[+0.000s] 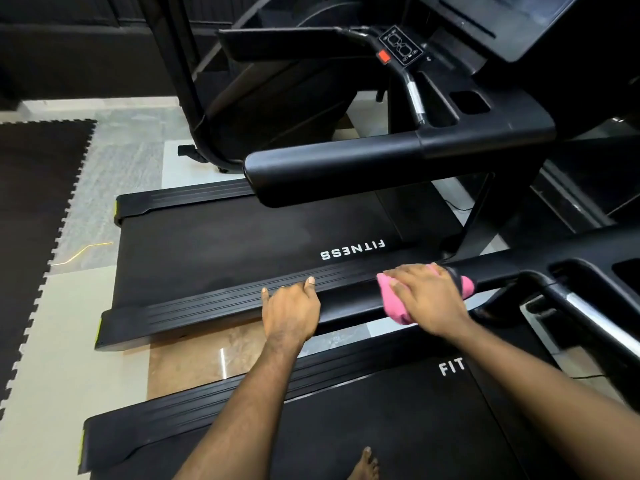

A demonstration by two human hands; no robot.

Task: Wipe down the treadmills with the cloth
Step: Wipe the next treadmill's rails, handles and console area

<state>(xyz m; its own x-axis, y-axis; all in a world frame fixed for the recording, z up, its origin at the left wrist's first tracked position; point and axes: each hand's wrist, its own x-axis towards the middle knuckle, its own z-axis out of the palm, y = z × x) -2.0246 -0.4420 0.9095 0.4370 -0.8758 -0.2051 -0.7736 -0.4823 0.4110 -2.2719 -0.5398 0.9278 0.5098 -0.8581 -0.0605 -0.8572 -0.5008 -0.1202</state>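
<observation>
right hand (429,296) curled over pink cloth (391,303), pressing it on near handrail (495,270); left hand (291,306) grips rail end. early going, i'd judge: far treadmill (242,244) left.

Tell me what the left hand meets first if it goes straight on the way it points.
Probably the neighbouring treadmill's ribbed side rail, just past the left hand on the handrail end; depth is unclear, so it may pass above it.
</observation>
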